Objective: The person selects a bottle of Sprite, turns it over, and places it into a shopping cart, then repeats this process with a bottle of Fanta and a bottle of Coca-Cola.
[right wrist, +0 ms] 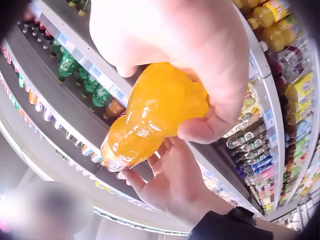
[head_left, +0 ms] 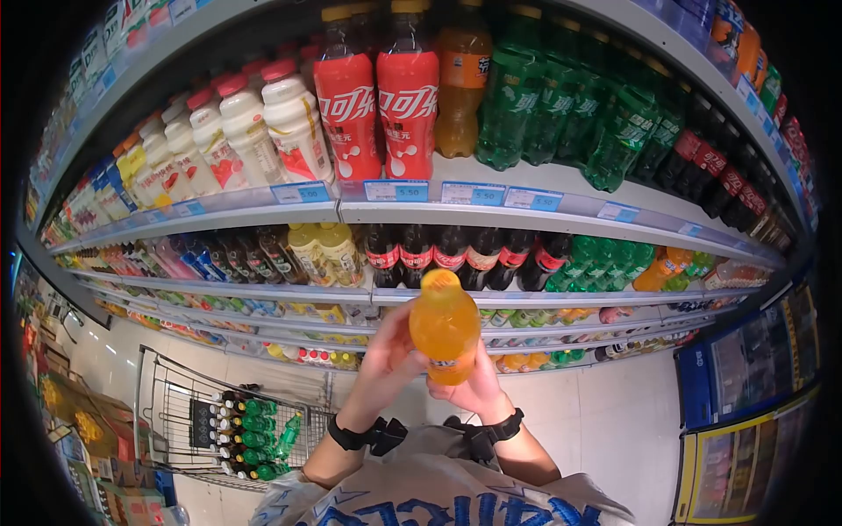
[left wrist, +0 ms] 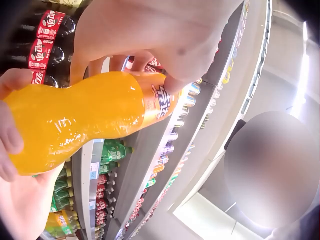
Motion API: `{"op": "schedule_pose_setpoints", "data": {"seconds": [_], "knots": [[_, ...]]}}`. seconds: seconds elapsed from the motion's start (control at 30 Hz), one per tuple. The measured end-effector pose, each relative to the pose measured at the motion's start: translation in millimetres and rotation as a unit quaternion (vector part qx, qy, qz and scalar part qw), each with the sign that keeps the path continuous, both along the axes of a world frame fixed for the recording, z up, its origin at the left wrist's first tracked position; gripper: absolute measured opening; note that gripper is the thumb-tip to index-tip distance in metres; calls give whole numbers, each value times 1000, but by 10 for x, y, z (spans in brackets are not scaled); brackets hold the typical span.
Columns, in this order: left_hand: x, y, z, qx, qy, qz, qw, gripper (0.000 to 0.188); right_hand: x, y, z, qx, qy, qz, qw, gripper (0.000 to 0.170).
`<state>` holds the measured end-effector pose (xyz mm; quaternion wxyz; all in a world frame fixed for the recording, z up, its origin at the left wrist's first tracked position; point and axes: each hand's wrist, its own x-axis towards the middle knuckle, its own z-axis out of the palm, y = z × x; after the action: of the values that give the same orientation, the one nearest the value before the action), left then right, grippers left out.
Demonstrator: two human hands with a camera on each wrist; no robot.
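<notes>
An orange soda bottle (head_left: 445,324) with a yellow top stands tilted before my chest in the head view. My left hand (head_left: 390,355) holds it from the left, its thumb beside the orange label with blue lettering. In the left wrist view that thumb presses near the label (left wrist: 159,97), while my right hand (left wrist: 27,195) wraps the bottle's other, wide end. The right wrist view shows the thumb and fingers of my right hand (right wrist: 215,60) curled round the wide end. There my left hand (right wrist: 175,177) reaches under the label end.
Drink shelves (head_left: 544,197) rise in front, packed with red-labelled cola bottles (head_left: 408,96), green bottles (head_left: 517,105) and white milk-drink bottles (head_left: 294,114). A wire shopping cart (head_left: 162,412) stands at the lower left, holding green and dark bottles. Glass-fronted cabinets (head_left: 754,351) line the right.
</notes>
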<state>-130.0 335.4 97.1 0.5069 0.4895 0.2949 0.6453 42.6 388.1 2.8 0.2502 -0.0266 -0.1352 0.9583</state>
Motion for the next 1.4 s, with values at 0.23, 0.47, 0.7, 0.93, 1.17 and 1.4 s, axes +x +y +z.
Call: {"op": "schedule_pose_setpoints", "data": {"seconds": [0.23, 0.47, 0.7, 0.93, 1.17, 1.4], "knots": [[-33, 29, 32, 61, 179, -92, 978, 79, -14, -50, -170, 36, -147, -63, 987, 65], [107, 46, 130, 54, 16, -62, 996, 66, 149, -114, -166, 67, -139, 16, 988, 69], [-27, 327, -178, 88, 58, 39, 994, 57, 471, -184, -12, 25, 17, 40, 999, 69], [104, 485, -81, -24, -119, 13, 992, 62, 794, -133, 251, 293, -44, 98, 950, 69], [246, 551, -331, -91, -156, -23, 983, 58, 992, -54, 613, 234, -100, 60, 965, 51], [601, 466, -553, -154, -246, -49, 956, 56, 923, 128, 713, 512, -268, -199, 792, 19]]}}
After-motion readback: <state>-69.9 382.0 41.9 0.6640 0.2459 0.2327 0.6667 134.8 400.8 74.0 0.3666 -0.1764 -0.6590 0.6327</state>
